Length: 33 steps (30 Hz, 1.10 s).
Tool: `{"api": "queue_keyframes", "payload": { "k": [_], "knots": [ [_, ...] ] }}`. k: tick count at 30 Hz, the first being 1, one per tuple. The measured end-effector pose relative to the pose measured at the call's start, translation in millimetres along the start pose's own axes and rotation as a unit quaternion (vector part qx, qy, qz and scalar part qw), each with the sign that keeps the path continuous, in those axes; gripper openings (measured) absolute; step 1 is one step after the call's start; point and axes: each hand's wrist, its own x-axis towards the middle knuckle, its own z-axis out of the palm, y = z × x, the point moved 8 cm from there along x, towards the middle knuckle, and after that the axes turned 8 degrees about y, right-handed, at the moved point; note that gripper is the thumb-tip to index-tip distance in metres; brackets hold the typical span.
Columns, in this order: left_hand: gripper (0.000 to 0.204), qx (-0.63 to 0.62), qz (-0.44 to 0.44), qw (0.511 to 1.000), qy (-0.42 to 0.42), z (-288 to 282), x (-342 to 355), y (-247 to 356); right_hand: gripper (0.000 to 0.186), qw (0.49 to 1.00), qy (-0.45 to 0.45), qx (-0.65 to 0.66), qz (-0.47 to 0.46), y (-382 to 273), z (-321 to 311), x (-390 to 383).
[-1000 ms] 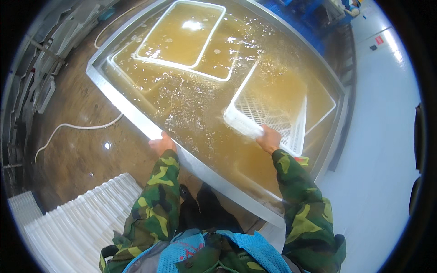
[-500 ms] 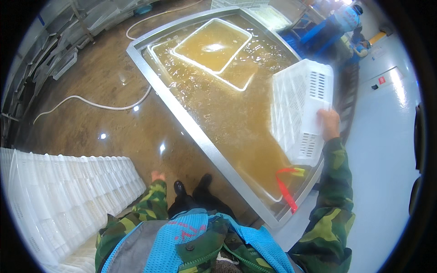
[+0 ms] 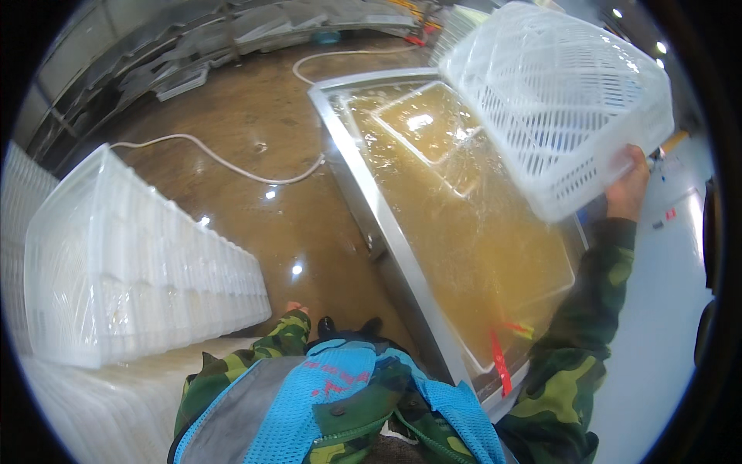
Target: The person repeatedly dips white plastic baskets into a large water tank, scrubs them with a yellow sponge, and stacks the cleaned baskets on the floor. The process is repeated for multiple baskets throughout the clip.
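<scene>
My right hand (image 3: 627, 185) grips the side of a white slotted plastic basket (image 3: 556, 108), raised and tilted over the upper right of a steel tank (image 3: 402, 255) with murky yellow-brown water. Submerged white basket rims (image 3: 402, 124) show in that water. A red strap (image 3: 498, 363) with a yellow piece lies near the tank's near end. My left hand (image 3: 297, 308) hangs low beside the tank, fingers slightly apart and holding nothing, close to a tall stack of white baskets (image 3: 139, 278) on the left.
A pale hose (image 3: 209, 155) crosses the wet brown floor (image 3: 255, 216). Racks with trays (image 3: 182, 77) line the back left, with a blue basin (image 3: 326, 37) beneath. More white baskets (image 3: 93, 402) are stacked at lower left. A pale smooth surface (image 3: 657, 309) runs along the right.
The basket in my right hand has risen out of the water and turned over. My left hand has left the tank's rim and dropped. The view has swung toward the left stack.
</scene>
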Motion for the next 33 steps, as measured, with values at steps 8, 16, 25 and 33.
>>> {"api": "queue_keyframes", "payload": {
  "k": [8, 16, 25, 33],
  "knots": [
    [0.038, -0.38, -0.286, 0.787, -0.392, -62.6, -19.2, -77.4, 0.008, 0.95, 0.07, 0.271, 0.136, 286.1, 106.8, -10.4],
    [0.039, -0.397, -0.194, 0.828, -0.346, -109.3, -88.0, -109.2, 0.046, 0.931, 0.107, 0.164, 0.309, 531.8, 75.2, -137.7],
    [0.035, -0.307, -0.217, 0.924, -0.072, -116.2, -112.0, -130.8, 0.02, 0.957, -0.254, -0.063, 0.121, 393.7, 234.5, -137.6],
    [0.031, -0.282, -0.23, 0.93, 0.056, -138.0, -93.6, -120.4, 0.027, 0.88, -0.471, 0.005, -0.054, 210.5, 437.7, -255.5]
  ]
}}
